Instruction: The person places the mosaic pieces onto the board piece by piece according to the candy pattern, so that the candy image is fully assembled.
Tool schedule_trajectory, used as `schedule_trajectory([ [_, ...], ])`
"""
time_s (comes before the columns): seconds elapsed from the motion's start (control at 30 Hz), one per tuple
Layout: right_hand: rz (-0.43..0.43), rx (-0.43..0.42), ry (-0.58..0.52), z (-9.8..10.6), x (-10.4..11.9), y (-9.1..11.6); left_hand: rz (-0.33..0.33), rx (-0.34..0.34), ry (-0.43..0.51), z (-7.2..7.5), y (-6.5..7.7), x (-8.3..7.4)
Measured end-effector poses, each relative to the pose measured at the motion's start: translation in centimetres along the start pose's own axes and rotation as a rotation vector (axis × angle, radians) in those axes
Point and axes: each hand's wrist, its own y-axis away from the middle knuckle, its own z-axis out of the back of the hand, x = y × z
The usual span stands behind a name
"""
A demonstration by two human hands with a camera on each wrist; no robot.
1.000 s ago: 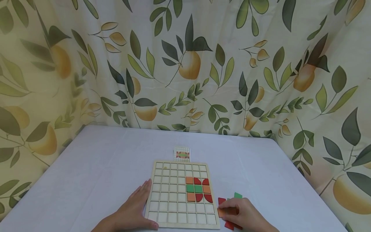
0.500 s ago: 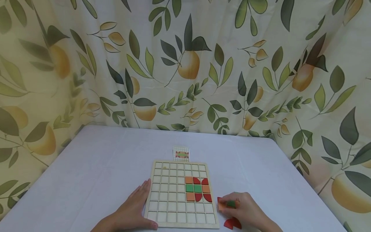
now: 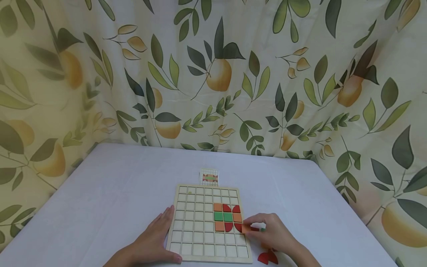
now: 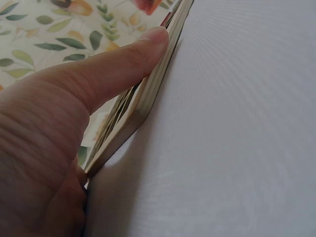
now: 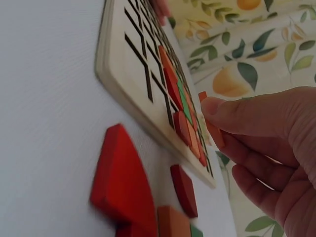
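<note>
A wooden grid board (image 3: 190, 237) lies on the table, with orange, red and green tiles (image 3: 228, 217) set in cells near its right side. My left hand (image 3: 151, 237) rests along the board's left edge with fingers straight, its thumb over the near left corner. Between thumb and fingertips my right hand (image 3: 275, 231) pinches an orange square tile (image 5: 213, 128), held just above the board's right edge by a red curved tile. Below that hand lie loose red tiles (image 3: 263, 257), and in the right wrist view another orange tile (image 5: 171, 222) and a partly hidden green one (image 5: 196, 231).
A small pattern card (image 3: 209, 182) lies against the board's far edge. White cloth covers the table (image 3: 133, 185). Behind it hangs a curtain (image 3: 200, 111) printed with leaves and fruit.
The right hand has come up from the loose tiles and moved left to the board's edge with the orange tile. The left hand and the board stay in place.
</note>
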Motion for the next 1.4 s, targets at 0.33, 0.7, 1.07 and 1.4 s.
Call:
schedule_trajectory([
  [0.33,-0.063,0.036,-0.139,-0.6,1.0,-1.7,-0.060,-0.044,-0.013,-0.6,0.0,0.2],
  [0.7,-0.001,-0.025,-0.047,-1.4,1.1,-3.7,-0.059,-0.039,-0.019,-0.4,0.1,0.2],
  [1.07,0.057,-0.033,-0.080,-2.3,1.3,-5.6,-0.044,-0.022,-0.006,-0.2,0.0,0.2],
  [1.4,0.071,-0.040,-0.074,-2.9,1.2,-6.7,-0.029,-0.009,0.000,0.0,0.0,0.1],
])
